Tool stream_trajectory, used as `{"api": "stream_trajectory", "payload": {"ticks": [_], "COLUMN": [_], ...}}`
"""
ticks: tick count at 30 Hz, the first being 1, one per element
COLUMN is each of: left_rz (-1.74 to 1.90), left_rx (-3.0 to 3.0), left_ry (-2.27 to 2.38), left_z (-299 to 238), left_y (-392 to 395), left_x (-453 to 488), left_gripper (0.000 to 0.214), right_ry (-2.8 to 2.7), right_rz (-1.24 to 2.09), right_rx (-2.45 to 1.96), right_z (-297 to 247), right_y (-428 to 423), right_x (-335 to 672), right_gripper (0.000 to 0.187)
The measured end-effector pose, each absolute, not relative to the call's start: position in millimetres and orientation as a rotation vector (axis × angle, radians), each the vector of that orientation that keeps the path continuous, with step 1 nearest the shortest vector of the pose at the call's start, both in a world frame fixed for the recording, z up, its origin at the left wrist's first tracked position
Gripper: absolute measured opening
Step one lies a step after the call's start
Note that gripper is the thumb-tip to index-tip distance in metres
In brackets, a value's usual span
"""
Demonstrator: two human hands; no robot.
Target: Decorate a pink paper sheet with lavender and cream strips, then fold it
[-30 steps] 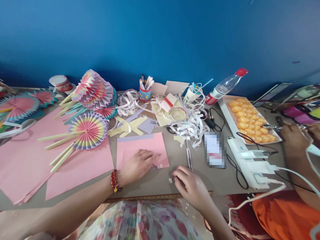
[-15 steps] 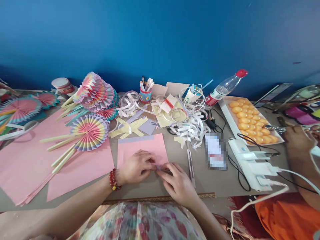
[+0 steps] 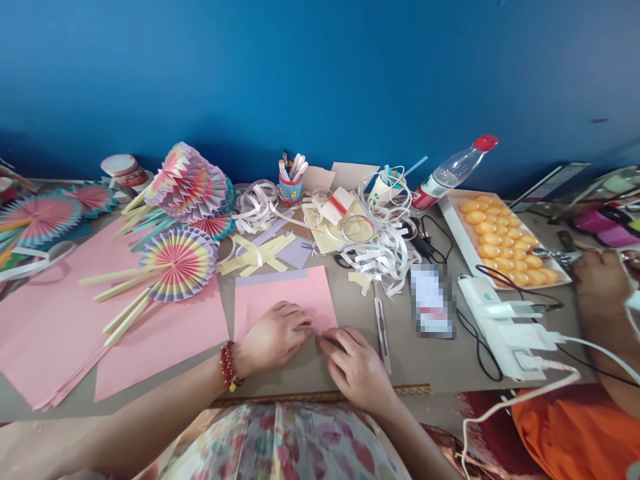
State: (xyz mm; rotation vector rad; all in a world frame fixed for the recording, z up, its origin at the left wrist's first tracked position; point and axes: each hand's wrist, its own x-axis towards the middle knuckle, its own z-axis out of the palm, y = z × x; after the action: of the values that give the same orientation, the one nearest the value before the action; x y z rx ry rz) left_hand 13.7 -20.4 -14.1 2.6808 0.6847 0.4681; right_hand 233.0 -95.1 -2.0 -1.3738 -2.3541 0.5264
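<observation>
A pink sheet of paper (image 3: 285, 297) with a lavender band along its far edge lies before me on the table. My left hand (image 3: 274, 339) rests over its near part, wearing a red bead bracelet, with fingertips pinched at the near edge. My right hand (image 3: 357, 367) meets it there, thumb and fingers closed on the same edge. Between the fingertips shows a small lavender sliver; the rest of that edge is hidden under my hands. Just right of my right hand lies a white cutter knife (image 3: 381, 333).
Folded paper fans (image 3: 183, 265) lie left on large pink sheets (image 3: 165, 353). Paper strips (image 3: 383, 257), a pen cup (image 3: 291, 190) and a bottle (image 3: 453, 175) stand behind. Rightward are a phone (image 3: 433, 303), power strip (image 3: 500, 333), tray of orange pieces (image 3: 500, 240) and another person's arm (image 3: 603, 293).
My hands stay at the paper's near edge, with a slight shift of the fingers along it. The sheet lies nearly as before.
</observation>
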Motion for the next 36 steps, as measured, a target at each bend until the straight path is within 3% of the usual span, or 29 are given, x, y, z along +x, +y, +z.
{"api": "stream_trajectory", "payload": {"ticks": [16, 25, 32, 36], "left_rz": [0.373, 0.379, 0.512, 0.714], "left_rx": [2.784, 2.702, 2.483, 2.048], "left_ry": [0.711, 0.718, 0.752, 0.874], "left_z": [-15.5, -17.4, -7.1, -0.7], "left_y": [-27.1, -21.6, -24.1, -20.4], "left_x": [18.6, 13.4, 14.4, 13.1], "left_gripper": [0.022, 0.034, 0.024, 0.010], "right_ry": [-2.093, -2.378, -2.392, -2.312], "right_rz": [0.352, 0.203, 0.137, 0.039], "right_rx": [-1.439, -1.481, -1.341, -1.388], "right_z": [2.7, -0.8, -2.1, -17.7], "right_y": [-116.5, -141.0, -160.1, -178.7], "right_x": [257.3, 266.7, 277.0, 280.2], "right_gripper": [0.026, 0.026, 0.019, 0.026]}}
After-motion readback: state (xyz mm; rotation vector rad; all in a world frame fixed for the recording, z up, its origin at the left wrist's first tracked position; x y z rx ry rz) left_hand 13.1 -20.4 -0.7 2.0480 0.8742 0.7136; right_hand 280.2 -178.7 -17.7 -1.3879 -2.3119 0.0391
